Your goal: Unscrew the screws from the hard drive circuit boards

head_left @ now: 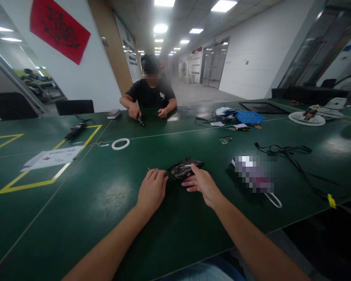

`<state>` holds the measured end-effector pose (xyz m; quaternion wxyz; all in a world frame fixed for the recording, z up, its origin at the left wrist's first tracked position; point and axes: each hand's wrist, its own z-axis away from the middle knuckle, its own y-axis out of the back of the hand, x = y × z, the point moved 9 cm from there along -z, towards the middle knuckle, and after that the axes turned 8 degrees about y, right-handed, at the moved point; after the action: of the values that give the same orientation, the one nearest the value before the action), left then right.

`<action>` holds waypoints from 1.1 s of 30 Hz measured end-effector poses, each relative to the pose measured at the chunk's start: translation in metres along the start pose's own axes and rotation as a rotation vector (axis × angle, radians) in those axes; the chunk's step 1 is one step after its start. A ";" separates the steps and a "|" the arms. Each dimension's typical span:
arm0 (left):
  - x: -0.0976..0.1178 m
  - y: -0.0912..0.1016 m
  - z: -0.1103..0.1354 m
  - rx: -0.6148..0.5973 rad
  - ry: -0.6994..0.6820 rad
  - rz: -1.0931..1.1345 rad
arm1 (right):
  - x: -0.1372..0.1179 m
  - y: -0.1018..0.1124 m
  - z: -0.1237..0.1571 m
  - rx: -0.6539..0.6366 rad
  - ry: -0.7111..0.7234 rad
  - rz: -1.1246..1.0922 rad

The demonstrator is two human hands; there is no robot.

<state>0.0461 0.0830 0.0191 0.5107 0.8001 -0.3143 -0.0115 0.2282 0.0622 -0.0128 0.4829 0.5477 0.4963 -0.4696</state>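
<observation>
A thin black device [181, 170] with an uneven, part-filled face, like an opened phone or tablet, lies on the green table in front of me. My left hand [152, 188] is at its left edge, fingers curled together. A thin, light tip pokes out above the knuckles; what the fingers pinch is mostly hidden. Over the device's right side is my right hand [204, 184], its thumb and fingers apart. The thumb tip is beside a small pale piece on the device; whether they touch, I cannot tell.
A blurred-out object with a white loop [273, 200] lies right, near a black cable [298, 166]. Beyond are a small circuit board [225, 139], a white ring [120, 144], a blue basket [250, 117] and paper sheets [54, 157]. Opposite, a person [152, 93] holds a dark tool [140, 120].
</observation>
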 end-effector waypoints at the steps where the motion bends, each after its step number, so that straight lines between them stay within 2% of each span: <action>1: -0.004 0.002 -0.002 0.019 0.023 -0.004 | 0.005 -0.005 0.008 -0.005 -0.070 -0.016; 4: -0.019 0.008 -0.010 0.067 0.086 0.005 | 0.013 -0.017 0.026 -0.035 -0.240 -0.012; 6: -0.031 0.010 -0.014 0.089 0.109 0.012 | 0.006 -0.014 0.023 -0.087 -0.230 0.059; 7: -0.037 0.010 -0.015 0.095 0.112 0.014 | 0.000 -0.005 0.015 -0.105 -0.203 0.103; 8: -0.042 0.010 -0.015 0.097 0.110 0.016 | -0.009 0.010 0.003 -0.120 -0.166 0.162; 10: -0.050 0.009 -0.015 0.087 0.095 0.027 | -0.030 0.062 -0.034 -0.066 -0.057 0.327; 12: -0.055 0.007 -0.015 0.068 0.087 0.040 | -0.063 0.123 -0.077 -0.019 0.197 0.934; 13: -0.056 0.007 -0.015 0.062 0.089 0.045 | -0.067 0.149 -0.097 -0.045 0.246 1.228; 14: -0.057 0.006 -0.015 0.057 0.093 0.048 | -0.062 0.173 -0.115 -0.111 0.227 1.486; 16: -0.057 0.005 -0.015 0.056 0.102 0.051 | -0.047 0.217 -0.143 -0.164 0.176 1.595; 18: -0.056 0.003 -0.014 0.052 0.098 0.057 | -0.028 0.245 -0.161 -0.213 0.148 1.657; 22: -0.056 -0.005 -0.013 0.008 0.087 0.073 | 0.006 0.270 -0.185 -0.307 0.132 1.737; 25: -0.056 -0.011 -0.013 -0.027 0.089 0.093 | 0.019 0.281 -0.201 -0.337 0.137 1.764; 30: -0.052 -0.017 -0.015 -0.073 0.082 0.138 | 0.028 0.289 -0.213 -0.370 0.151 1.756; 33: -0.052 -0.017 -0.016 -0.076 0.089 0.151 | 0.020 0.303 -0.213 -0.270 0.129 1.756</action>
<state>0.0180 0.1275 -0.0027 0.5535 0.7540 -0.3502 0.0505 0.5392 0.2639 0.0064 0.7003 0.6943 -0.0251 0.1639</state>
